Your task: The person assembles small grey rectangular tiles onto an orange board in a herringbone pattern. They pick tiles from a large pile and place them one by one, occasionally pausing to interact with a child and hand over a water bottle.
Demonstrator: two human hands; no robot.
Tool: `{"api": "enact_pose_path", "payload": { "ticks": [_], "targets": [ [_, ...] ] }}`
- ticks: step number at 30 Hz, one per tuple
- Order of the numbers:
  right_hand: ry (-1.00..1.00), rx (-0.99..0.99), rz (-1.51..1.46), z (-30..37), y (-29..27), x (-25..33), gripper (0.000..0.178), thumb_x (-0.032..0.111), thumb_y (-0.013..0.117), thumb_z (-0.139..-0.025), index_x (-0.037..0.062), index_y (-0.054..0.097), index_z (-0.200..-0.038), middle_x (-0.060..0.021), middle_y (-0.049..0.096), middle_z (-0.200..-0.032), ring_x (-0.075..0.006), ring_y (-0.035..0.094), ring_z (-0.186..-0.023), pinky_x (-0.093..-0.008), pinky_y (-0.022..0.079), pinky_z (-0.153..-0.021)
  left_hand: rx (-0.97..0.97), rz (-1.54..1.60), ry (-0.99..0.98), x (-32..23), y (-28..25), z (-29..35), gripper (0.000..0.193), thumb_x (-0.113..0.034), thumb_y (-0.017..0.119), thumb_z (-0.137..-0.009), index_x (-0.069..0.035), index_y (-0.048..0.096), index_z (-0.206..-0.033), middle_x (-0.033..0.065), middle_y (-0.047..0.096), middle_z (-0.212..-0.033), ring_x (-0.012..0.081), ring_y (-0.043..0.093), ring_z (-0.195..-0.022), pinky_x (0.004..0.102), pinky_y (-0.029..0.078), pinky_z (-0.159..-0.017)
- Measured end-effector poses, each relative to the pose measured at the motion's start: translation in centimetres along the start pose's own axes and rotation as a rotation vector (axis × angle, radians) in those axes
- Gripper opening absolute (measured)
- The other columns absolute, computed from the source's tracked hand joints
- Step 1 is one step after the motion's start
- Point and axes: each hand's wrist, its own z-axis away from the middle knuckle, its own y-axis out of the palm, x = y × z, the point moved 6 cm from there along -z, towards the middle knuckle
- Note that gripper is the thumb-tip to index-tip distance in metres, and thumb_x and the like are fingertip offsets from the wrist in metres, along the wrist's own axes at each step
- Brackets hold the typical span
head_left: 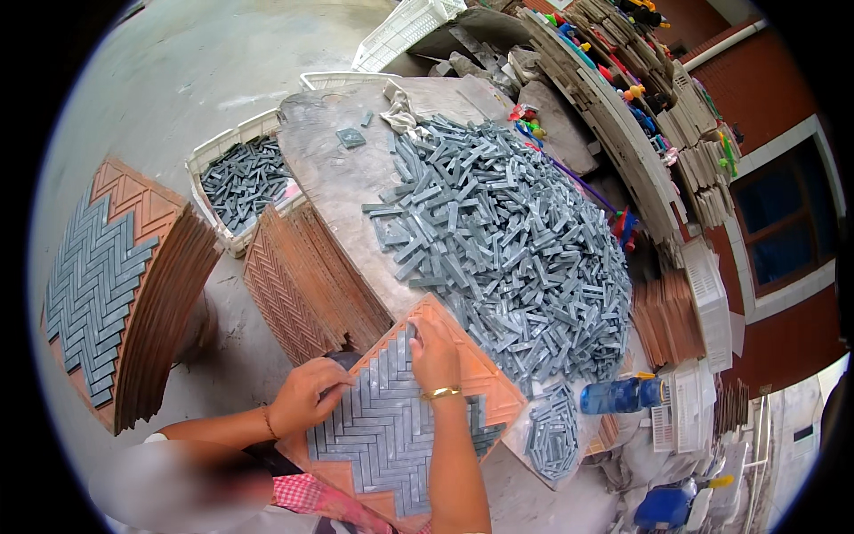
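An orange tray [503, 402] with a herringbone of grey tile strips [378, 427] lies tilted in front of me, partly hidden by my forearms. My right hand [436, 356], with a gold bracelet, is over its upper part. Thumb and fingers there are closed on a small grey tile strip [411, 331] at the top end of the pattern. At the tray's left edge is my left hand [310, 395], fingers curled together by the outer tiles. What they hold, if anything, is hidden.
A big heap of loose grey strips [516, 240] covers the table [329, 133], with a smaller pile [553, 432] nearer me. Stacked orange trays [307, 276] stand left, beside a white crate [200, 165] of strips. A tile-filled tray [98, 285] tops another stack. A blue bottle [614, 396] is right.
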Motion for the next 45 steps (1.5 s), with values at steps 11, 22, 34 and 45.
{"api": "enact_pose_path", "payload": {
  "ticks": [11, 22, 34, 45],
  "targets": [
    [0.150, 0.199, -0.270, -2.6, 1.0, -2.4, 0.020, -0.001, 0.064, -0.070, 0.0086, 0.061, -0.087, -0.0119, 0.059, -0.085, -0.0313, 0.058, -0.085, -0.0388, 0.047, -0.072, 0.271, -0.611, 0.155, 0.9, 8.1, -5.7, 0.063, -0.025, 0.064, -0.077, 0.003, 0.042, -0.129, 0.0159, 0.033, -0.141, 0.0298, 0.028, -0.132, 0.0482, 0.026, -0.105],
    [0.125, -0.034, -0.429, -0.5, -0.8, -1.9, 0.028, 0.002, 0.063, -0.074, 0.0041, 0.063, -0.102, -0.0110, 0.064, -0.082, -0.0200, 0.063, -0.070, -0.0293, 0.050, -0.065, 0.143, -0.581, 0.170, 0.6, 6.4, -7.2, 0.058, -0.022, 0.067, -0.073, 0.004, 0.046, -0.121, 0.0191, 0.041, -0.132, 0.0324, 0.035, -0.127, 0.0457, 0.028, -0.104],
    [0.588, -0.363, -0.811, 23.8, -3.8, -8.5, 0.021, 0.011, 0.059, -0.086, 0.0013, 0.062, -0.104, -0.0018, 0.062, -0.082, -0.0060, 0.056, -0.070, -0.0193, 0.046, -0.061, 0.122, -0.401, 0.044, 5.0, 7.6, -9.3, 0.059, -0.004, 0.066, -0.073, 0.002, 0.044, -0.128, 0.0184, 0.041, -0.135, 0.0329, 0.036, -0.127, 0.0397, 0.029, -0.105],
    [0.585, -0.576, -0.727, 27.1, -4.7, -8.8, 0.016, 0.010, 0.061, -0.084, 0.0013, 0.063, -0.097, -0.0067, 0.065, -0.080, -0.0101, 0.060, -0.069, -0.0222, 0.047, -0.062, 0.202, -0.665, 0.115, -0.1, 9.3, -10.3, 0.068, -0.027, 0.056, -0.085, 0.002, 0.026, -0.138, 0.0190, 0.022, -0.146, 0.0339, 0.019, -0.136, 0.0474, 0.015, -0.109]
  ]
}}
